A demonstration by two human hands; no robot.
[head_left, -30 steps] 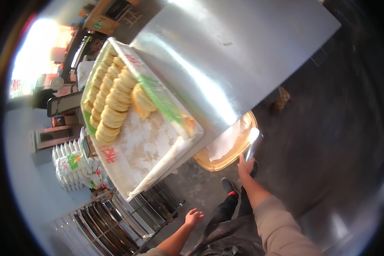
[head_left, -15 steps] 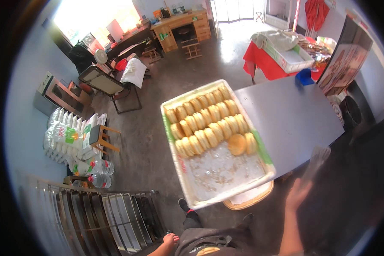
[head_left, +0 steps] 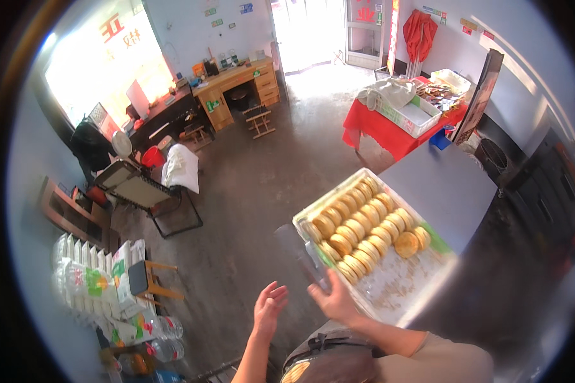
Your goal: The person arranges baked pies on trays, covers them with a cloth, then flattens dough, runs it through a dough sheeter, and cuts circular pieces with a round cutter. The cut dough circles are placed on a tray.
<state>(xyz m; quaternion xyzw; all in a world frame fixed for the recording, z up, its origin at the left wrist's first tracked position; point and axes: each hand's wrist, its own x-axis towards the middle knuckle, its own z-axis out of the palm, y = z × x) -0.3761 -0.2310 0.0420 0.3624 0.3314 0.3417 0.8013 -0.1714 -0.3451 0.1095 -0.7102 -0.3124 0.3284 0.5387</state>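
Right hand: here it is at five o'clock of the view, the right hand (head_left: 333, 299) grasping a blurred grey tool (head_left: 303, 258), whose far end points toward eleven.
Tool and tray: the tool runs along the nine o'clock side of the white tray (head_left: 399, 281), too smeared to tell whether they touch.
Left hand: down at six o'clock, the left hand (head_left: 270, 307) is released and holding nothing, fingers loosely bent, well clear of the tray.
Pastries: what a line-up! Round golden pastries (head_left: 366, 226) stand on edge in three rows inside the tray, which sits at four o'clock; one pastry (head_left: 406, 244) shows its flat face at the row's end.
Bare patch: crumbs dot the tray floor toward its five o'clock corner.
Grey table: out at three o'clock, the smooth grey table (head_left: 444, 185), partly hidden behind the tray.
Around the room: red-draped table (head_left: 364, 127) at two, wooden desk (head_left: 227, 89) at eleven, folding chair (head_left: 134, 185) at nine, small stool (head_left: 147, 279) at eight beside white sacks (head_left: 86, 274).
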